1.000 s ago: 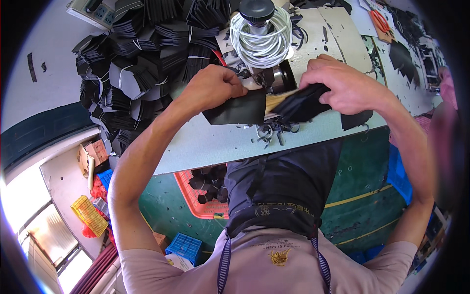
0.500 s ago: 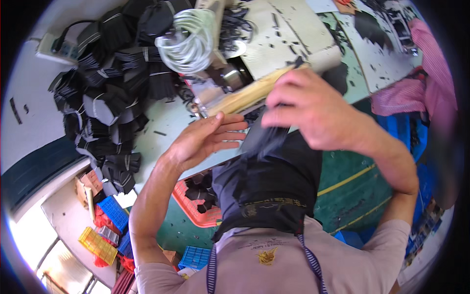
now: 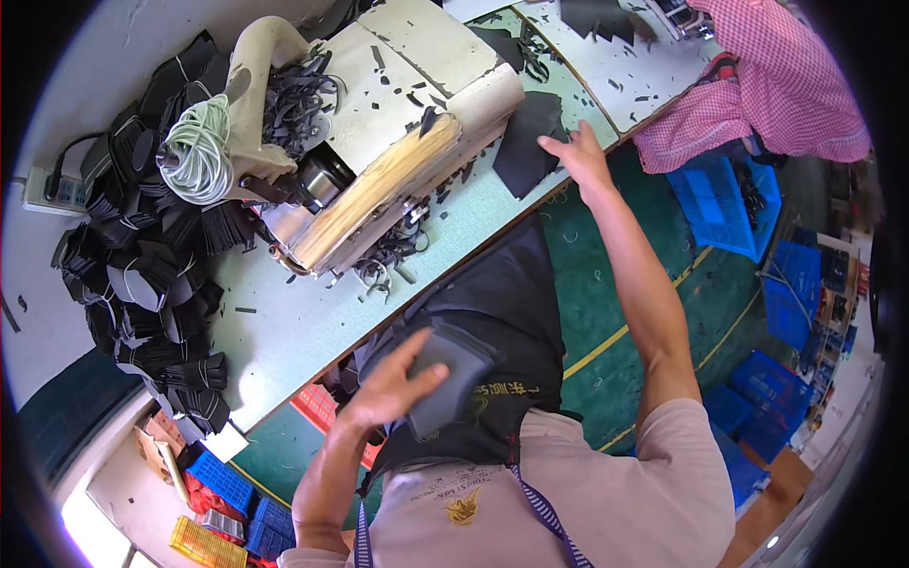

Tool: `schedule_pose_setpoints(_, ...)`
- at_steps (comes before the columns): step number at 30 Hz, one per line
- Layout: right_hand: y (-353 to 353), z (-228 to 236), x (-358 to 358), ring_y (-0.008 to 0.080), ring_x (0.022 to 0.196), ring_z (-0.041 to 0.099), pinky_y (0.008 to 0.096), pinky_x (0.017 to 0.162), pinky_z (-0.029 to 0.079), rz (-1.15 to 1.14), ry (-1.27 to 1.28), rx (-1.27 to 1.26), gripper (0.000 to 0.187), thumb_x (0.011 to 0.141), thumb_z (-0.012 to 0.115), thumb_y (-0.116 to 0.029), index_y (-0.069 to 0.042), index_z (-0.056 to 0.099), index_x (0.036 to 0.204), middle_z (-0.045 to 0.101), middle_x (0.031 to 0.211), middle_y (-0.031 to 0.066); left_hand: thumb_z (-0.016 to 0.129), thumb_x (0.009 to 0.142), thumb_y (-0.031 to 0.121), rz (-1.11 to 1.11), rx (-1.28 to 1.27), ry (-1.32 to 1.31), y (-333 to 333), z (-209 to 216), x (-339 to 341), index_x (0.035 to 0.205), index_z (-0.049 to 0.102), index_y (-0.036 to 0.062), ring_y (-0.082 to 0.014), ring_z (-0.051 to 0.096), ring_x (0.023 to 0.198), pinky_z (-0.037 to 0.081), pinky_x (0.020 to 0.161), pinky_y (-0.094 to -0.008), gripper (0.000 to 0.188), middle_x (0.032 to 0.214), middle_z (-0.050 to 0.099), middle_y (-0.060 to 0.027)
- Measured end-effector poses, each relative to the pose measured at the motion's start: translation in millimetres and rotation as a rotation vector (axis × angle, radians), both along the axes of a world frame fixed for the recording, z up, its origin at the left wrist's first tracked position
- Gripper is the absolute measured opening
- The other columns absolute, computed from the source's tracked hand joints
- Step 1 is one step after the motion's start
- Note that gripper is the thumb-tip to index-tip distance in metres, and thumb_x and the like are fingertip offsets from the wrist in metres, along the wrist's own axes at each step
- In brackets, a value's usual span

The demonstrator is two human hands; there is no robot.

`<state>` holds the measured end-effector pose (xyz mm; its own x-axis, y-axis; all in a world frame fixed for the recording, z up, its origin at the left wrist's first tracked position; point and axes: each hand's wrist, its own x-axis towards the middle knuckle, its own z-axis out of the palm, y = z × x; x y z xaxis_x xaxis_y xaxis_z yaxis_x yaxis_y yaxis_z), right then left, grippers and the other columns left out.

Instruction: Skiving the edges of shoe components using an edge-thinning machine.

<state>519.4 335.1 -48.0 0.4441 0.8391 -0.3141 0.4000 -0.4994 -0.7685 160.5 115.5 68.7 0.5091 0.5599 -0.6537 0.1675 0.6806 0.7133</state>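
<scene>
A: The left hand [image 3: 393, 388] is down by the lap, fingers curled round a grey flat piece [image 3: 445, 379], thumb on top, pressing it against the dark apron [image 3: 502, 303].

B: And the right hand [image 3: 578, 156] is stretched out to the table edge, fingers together and laid flat on a black cut piece [image 3: 528, 142] just beside the end of the cream machine bed [image 3: 417, 114].

A: So I'd call this the changeover: one piece off to the lap, the other hand fetching a fresh one.

B: Agreed. The next move, I'd judge, calls for a proper pinch on that black piece. It's only being pressed now, not lifted.

A: How does it lie?

B: Flat on the pale green table [image 3: 312, 312], long axis running from the table's near edge away toward the machine, its narrower end pointing off from the person.

A: And the grey one?

B: Tilted in the hand, long axis slanting up toward the right. To the left, stacks of black pieces [image 3: 142, 284], and a coil of pale cord [image 3: 199, 151].
</scene>
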Motion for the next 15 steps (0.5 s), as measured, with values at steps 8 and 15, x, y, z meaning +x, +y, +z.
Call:
schedule_pose_setpoints(8, 10.0, -3.2, -21.5, 0.0246, 0.096, 0.066, 0.0359, 0.085, 0.053, -0.078, 0.509, 0.021, 0.050, 0.072, 0.073, 0.000, 0.005, 0.057, 0.119, 0.066, 0.106, 0.0148, 0.067, 0.093, 0.012, 0.447, -0.259, -0.249, 11.0, 11.8, 26.4, 0.140, 0.047, -0.0017, -0.0189, 0.061, 0.113, 0.049, 0.099, -0.0330, 0.053, 0.125, 0.062, -0.0111)
schedule_pose_setpoints(15, -118.0, 108.9, -108.7, 0.0177, 0.108, 0.062, 0.0322, 0.095, 0.050, 0.195, 0.764, 0.214, 0.050, 0.085, 0.061, 0.005, 0.001, 0.049, 0.133, 0.062, 0.122, 0.0096, 0.071, 0.089, 0.007, 0.803, -0.176, -0.499, 42.4, 17.3, 29.7, 0.135, 0.051, -0.0003, -0.0217, 0.063, 0.113, 0.051, 0.099, -0.0370, 0.050, 0.125, 0.063, -0.0138)
